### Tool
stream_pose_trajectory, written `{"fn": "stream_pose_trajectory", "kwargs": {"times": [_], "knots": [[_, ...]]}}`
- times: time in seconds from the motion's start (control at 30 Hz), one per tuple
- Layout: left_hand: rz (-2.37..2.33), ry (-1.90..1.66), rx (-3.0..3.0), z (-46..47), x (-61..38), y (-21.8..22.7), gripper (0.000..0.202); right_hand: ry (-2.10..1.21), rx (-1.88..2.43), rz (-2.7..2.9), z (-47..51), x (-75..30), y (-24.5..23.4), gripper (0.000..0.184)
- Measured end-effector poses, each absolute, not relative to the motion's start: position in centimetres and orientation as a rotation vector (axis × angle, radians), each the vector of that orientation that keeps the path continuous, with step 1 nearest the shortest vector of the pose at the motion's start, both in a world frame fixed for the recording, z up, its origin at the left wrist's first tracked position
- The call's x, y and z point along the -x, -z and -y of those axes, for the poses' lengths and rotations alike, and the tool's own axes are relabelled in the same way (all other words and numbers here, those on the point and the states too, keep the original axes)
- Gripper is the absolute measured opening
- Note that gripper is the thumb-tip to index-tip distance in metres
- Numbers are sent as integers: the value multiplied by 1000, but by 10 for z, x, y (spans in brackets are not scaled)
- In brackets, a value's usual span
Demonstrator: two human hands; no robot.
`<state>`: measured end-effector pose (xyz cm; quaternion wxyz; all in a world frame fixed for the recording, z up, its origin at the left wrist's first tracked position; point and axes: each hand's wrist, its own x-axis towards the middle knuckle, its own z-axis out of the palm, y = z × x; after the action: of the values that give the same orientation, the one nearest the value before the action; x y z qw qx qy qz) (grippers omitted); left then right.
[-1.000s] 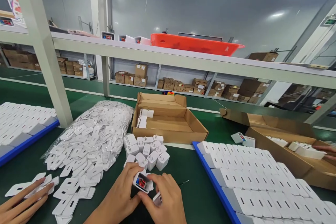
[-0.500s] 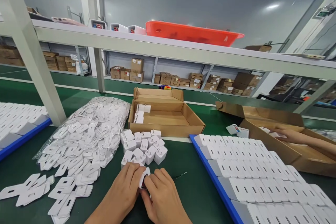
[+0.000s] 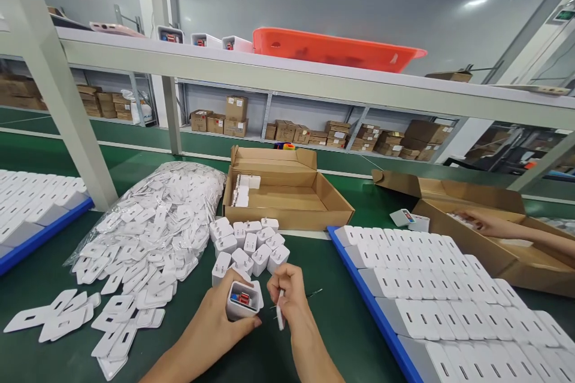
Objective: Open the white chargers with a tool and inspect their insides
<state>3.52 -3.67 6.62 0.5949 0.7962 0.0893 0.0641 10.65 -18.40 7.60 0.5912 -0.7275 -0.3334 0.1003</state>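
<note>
My left hand (image 3: 218,318) grips a white charger housing (image 3: 245,300). The housing's open end faces me, and red and blue electronic parts show inside. Just to its right, my right hand (image 3: 291,292) pinches a thin white cover plate (image 3: 281,312), seen nearly edge-on and apart from the housing. Thin metal pins seem to stick out beside the plate. Beyond my hands stands a cluster of white plug chargers (image 3: 242,258), several with their prongs up. A thin dark object (image 3: 315,292) lies on the green table by my right hand; its kind is unclear.
A bag of white cover plates (image 3: 157,209) spills over at left, with loose plates (image 3: 119,335) nearer me. An open cardboard box (image 3: 287,215) stands behind the chargers. A blue tray (image 3: 366,296) of white housings fills the right. A co-worker's hand (image 3: 489,224) reaches into another box (image 3: 476,251).
My hands have moved apart. The left has turned the housing so its open end shows, and the right has drawn away with a white plate. The co-worker's hand has shifted slightly left.
</note>
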Motion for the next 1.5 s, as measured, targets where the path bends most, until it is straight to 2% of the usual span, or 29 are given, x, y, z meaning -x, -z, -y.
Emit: {"fn": "stream_pose_trajectory", "kwargs": {"times": [0.13, 0.27, 0.43, 0.7, 0.93, 1.3, 1.5], "knots": [[-178, -76, -1791, 45, -36, -69, 30, -284, 1530, 768, 179, -107, -79, 16], [-134, -67, -1763, 48, -36, -68, 31, 104, 1553, 852, 174, -98, -74, 10], [-49, -105, -1511, 42, -36, -70, 27, 558, 1552, 1099, 169, -84, -68, 25], [-26, -49, -1535, 38, -33, -81, 26, 651, 1605, 1114, 172, -85, -73, 29], [40, -150, -1582, 32, -30, -86, 30, 482, 1557, 1454, 174, -96, -82, 33], [142, -336, -1657, 23, -28, -73, 45, 297, 1639, 1375, 173, -91, -69, 50], [213, -566, -1774, 27, -29, -62, 43, -154, 1482, 784, 170, -90, -72, 22]]}}
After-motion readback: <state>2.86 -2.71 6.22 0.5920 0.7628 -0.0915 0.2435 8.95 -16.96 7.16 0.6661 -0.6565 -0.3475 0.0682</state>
